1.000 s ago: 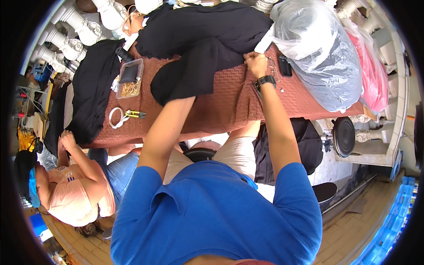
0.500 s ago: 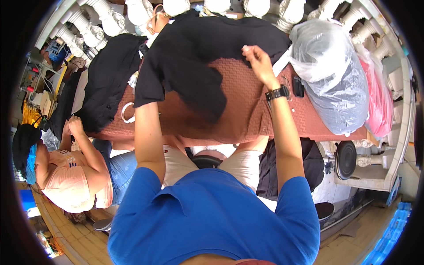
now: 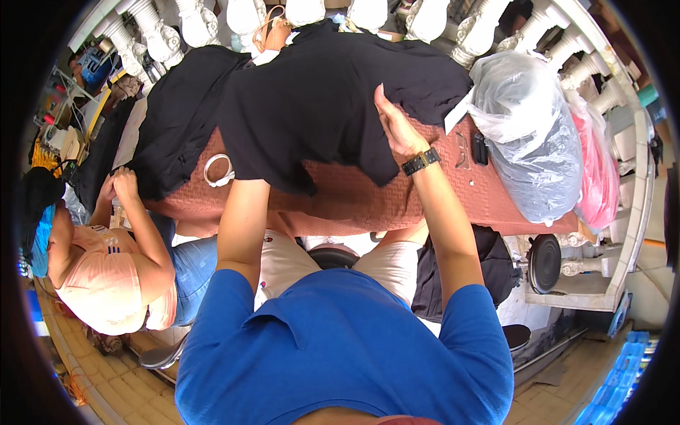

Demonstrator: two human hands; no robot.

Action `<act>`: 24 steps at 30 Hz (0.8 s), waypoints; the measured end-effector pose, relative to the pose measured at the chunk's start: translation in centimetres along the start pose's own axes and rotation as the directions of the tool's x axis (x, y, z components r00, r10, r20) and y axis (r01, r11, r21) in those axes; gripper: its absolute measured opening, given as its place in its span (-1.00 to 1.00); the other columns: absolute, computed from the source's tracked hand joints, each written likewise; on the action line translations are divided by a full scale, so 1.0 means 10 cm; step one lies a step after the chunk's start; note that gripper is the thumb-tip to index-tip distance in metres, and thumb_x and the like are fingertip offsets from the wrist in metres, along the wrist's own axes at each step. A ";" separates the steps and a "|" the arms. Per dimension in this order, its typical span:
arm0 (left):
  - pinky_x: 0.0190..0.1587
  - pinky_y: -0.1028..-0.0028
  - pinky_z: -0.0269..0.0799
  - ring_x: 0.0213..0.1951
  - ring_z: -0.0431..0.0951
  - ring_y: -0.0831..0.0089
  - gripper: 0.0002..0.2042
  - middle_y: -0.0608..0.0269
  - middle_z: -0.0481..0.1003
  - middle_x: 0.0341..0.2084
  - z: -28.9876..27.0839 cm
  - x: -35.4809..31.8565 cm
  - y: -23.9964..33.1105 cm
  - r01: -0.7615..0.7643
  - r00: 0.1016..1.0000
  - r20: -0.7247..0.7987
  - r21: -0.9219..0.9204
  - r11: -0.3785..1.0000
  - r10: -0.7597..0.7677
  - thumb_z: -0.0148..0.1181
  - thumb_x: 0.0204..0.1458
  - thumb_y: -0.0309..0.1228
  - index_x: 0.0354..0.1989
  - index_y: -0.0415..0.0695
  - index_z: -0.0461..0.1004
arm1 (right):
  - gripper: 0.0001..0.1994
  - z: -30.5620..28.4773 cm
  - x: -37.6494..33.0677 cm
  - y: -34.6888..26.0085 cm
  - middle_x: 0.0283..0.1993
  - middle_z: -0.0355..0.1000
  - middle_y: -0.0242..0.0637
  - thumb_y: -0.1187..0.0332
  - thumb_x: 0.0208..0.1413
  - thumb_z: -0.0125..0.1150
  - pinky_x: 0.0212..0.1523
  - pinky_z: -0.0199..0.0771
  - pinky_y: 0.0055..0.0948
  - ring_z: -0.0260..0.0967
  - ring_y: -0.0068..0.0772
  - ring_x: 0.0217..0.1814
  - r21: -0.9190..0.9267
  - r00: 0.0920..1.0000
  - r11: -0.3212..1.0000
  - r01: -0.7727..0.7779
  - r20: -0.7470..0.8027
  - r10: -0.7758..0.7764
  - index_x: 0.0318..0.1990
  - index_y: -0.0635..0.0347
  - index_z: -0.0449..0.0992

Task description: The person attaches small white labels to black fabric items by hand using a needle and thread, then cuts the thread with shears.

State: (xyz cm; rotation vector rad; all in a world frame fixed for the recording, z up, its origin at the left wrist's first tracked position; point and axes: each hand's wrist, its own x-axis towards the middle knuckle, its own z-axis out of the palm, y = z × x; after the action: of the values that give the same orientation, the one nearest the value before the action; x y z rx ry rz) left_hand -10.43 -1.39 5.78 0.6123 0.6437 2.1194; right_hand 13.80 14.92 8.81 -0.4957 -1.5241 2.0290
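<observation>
A piece of soft black cloth [image 3: 297, 113], perhaps a garment, is spread in front of me over the brown textured cover [image 3: 340, 198]. My left forearm [image 3: 244, 212] runs in under its near edge, so my left hand is hidden by the fabric. My right hand [image 3: 400, 131] is at the cloth's right edge, fingers stretched out and one raised, with nothing seen in its grasp. A dark watch [image 3: 421, 161] is on that wrist. More black fabric [image 3: 432, 81] lies beyond the right hand.
A pair of glasses [image 3: 462, 151] and a small black object [image 3: 479, 150] lie right of my hand, beside a bulging clear plastic bag [image 3: 531, 142]. A white ring [image 3: 218, 171] sits on the left. Another person [image 3: 117, 269] handles black cloth [image 3: 177, 120]. White balusters [image 3: 425, 20] line the back.
The black cloth has spread flatter and shifted, covering more of the brown cover in the middle. My right hand has come nearer and left, its pinched fingers now straightened.
</observation>
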 end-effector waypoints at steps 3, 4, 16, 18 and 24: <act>0.37 0.17 0.25 0.27 0.38 0.15 -0.61 -0.05 0.41 0.21 -0.13 -0.04 -0.03 0.038 0.999 -0.019 -0.024 0.999 -0.039 -0.13 0.39 -0.28 0.21 -0.30 0.38 | -0.35 -0.03 -0.20 -0.19 0.32 0.37 -0.20 -0.04 0.33 0.10 0.31 0.36 -0.33 0.34 -0.36 0.33 0.196 0.961 0.969 -0.153 0.257 0.099 0.33 0.36 0.27; 0.37 0.17 0.25 0.28 0.38 0.15 -0.61 -0.05 0.41 0.21 -0.18 -0.06 -0.02 0.049 0.998 -0.024 -0.028 0.998 -0.050 -0.13 0.39 -0.28 0.21 -0.30 0.38 | -0.38 0.00 -0.29 -0.29 0.31 0.37 -0.19 0.01 0.33 0.13 0.32 0.37 -0.33 0.35 -0.35 0.32 0.100 0.962 0.984 -0.150 0.243 0.122 0.32 0.36 0.29; 0.38 0.15 0.23 0.29 0.36 0.12 -0.59 -0.06 0.40 0.22 -0.64 -0.13 -0.26 0.282 0.955 -0.075 -0.064 0.957 -0.287 -0.16 0.41 -0.24 0.22 -0.30 0.38 | -0.62 -0.43 -0.75 -0.26 0.08 0.46 -0.38 0.35 0.25 0.28 0.22 0.46 -0.32 0.42 -0.47 0.17 0.357 0.987 0.929 0.102 -0.151 -0.050 0.18 0.13 0.37; 0.38 0.15 0.23 0.30 0.36 0.12 -0.58 -0.06 0.40 0.23 -0.76 -0.19 -0.25 0.341 0.935 -0.079 -0.075 0.937 -0.347 -0.16 0.41 -0.24 0.22 -0.30 0.37 | -0.65 -0.67 -0.81 -0.30 0.12 0.44 -0.32 0.43 0.26 0.23 0.26 0.44 -0.23 0.41 -0.40 0.22 0.315 0.942 0.919 0.238 -0.305 -0.139 0.17 0.17 0.37; 0.39 0.13 0.22 0.31 0.35 0.11 -0.57 -0.06 0.40 0.23 -0.86 -0.30 -0.23 0.625 0.778 0.345 -0.344 0.701 -0.525 -0.18 0.41 -0.22 0.23 -0.30 0.37 | -0.46 -1.19 -1.29 -0.12 0.03 0.47 -0.03 0.72 0.17 0.01 0.02 0.66 -0.38 0.56 -0.31 -0.02 0.160 0.899 0.961 0.226 -0.414 -0.143 0.32 0.29 0.19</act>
State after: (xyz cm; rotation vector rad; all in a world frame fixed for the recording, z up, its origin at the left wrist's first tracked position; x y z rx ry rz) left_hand -12.83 -4.59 -2.76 0.3158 0.1647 1.4854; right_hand 31.09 16.08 6.06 -0.6124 -1.0616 1.7764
